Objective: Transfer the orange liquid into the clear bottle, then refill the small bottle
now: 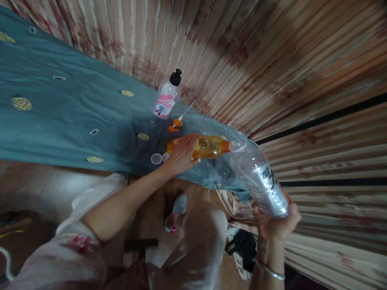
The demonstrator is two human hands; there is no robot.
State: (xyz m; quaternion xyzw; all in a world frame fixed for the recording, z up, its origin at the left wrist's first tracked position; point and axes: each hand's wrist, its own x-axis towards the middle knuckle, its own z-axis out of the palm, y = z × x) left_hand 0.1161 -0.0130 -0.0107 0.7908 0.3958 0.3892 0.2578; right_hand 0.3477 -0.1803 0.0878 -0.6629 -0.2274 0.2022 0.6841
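Striped pink-and-cream curtains fill the background, with a teal cloth point(75, 108) dotted with yellow patches spread over a surface that runs from nine o'clock toward the centre.

Near the centre, the left hand point(181, 155) is wrapped around an orange bottle point(208, 147) of amber liquid, held almost level. Its long axis runs from nine o'clock to three o'clock, with the orange neck pointing to three o'clock.

At four o'clock, the right hand point(276, 223) cups the base of a clear plastic bottle point(260, 177), fingers closed around it. This bottle tilts, base at five o'clock, open mouth at eleven o'clock. The two mouths meet: the orange neck sits right at the clear bottle's opening, just right of centre. The left hand is nearer this join than the right.

On the cloth at twelve o'clock from the left hand lies an orange pump head point(175, 125) with its tube, and beyond it stands a pump bottle point(166, 100) with a black top. A small clear cap point(156, 158) lies at nine o'clock, beside the orange bottle's base.
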